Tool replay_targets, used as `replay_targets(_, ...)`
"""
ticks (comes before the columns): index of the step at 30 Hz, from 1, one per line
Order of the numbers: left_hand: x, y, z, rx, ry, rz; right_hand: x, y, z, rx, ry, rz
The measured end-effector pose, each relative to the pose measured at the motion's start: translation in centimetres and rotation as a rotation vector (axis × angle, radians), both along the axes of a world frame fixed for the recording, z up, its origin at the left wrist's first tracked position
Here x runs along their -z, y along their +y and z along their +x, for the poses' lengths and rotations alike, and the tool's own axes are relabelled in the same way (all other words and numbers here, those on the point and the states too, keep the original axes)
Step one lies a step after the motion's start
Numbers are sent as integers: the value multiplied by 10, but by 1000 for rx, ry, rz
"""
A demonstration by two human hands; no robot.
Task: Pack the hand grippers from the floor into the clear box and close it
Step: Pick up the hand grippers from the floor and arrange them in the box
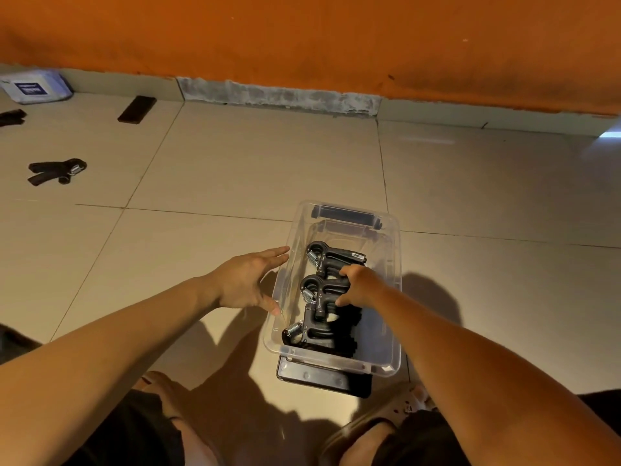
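Note:
A clear box (394, 264) stands open on the tiled floor in front of me, with black latches at both ends. Three black hand grippers with steel springs lie in a row inside it. My right hand (361, 285) reaches into the box and grips the handles of the middle hand gripper (319, 290). My left hand (248, 280) is open, fingers spread, resting against the box's left wall. Another hand gripper (57, 171) lies on the floor far to the left, and part of one more hand gripper (11, 116) shows at the left edge.
A flat black object (137, 109) lies near the wall at the back left, beside a white packet (35, 86) with a blue label. An orange wall runs along the back. My knees and sandals are just below the box.

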State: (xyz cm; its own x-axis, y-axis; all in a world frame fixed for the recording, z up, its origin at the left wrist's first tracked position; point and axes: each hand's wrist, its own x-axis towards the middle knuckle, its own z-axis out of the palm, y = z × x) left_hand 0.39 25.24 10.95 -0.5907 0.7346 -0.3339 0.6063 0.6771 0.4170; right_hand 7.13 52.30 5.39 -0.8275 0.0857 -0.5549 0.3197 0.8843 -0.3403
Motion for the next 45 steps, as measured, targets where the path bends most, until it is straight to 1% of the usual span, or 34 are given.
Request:
replay_targets(4,-9,-5,4,-37,-7,11,-32,-11,-1,122,112,-52)
replay_targets(8,-41,-20,3,-121,19,43,-76,-38,-9,141,332,-108)
replay_targets(12,-92,-58,1,-256,35,157,-132,-93,-26,105,477,-179)
replay_targets(15,-136,-107,5,-359,55,206,-173,-150,-38,5,575,-219)
replay_targets(18,-184,-167,10,-386,124,139,-212,-214,-44,-109,639,-279)
replay_targets(21,-229,-234,10,-415,137,28,-245,-277,-47,-213,658,-343)
replay_targets(23,-251,-284,7,-455,159,-50,-259,-323,-49,-290,655,-376)
replay_targets(26,-266,-349,3,-554,182,-87,-265,-379,-57,-371,629,-409)
replay_targets(29,-258,-429,0,-679,163,-91,-255,-447,-81,-451,571,-425)
replay_targets(36,-191,-621,-12,-948,77,-105,-197,-613,-146,-557,436,-428)
replay_targets(41,-123,-740,-20,-1109,56,-161,-145,-727,-177,-592,305,-436)
replay_targets(45,-60,-815,-31,-1216,25,-167,-98,-813,-198,-629,256,-438)
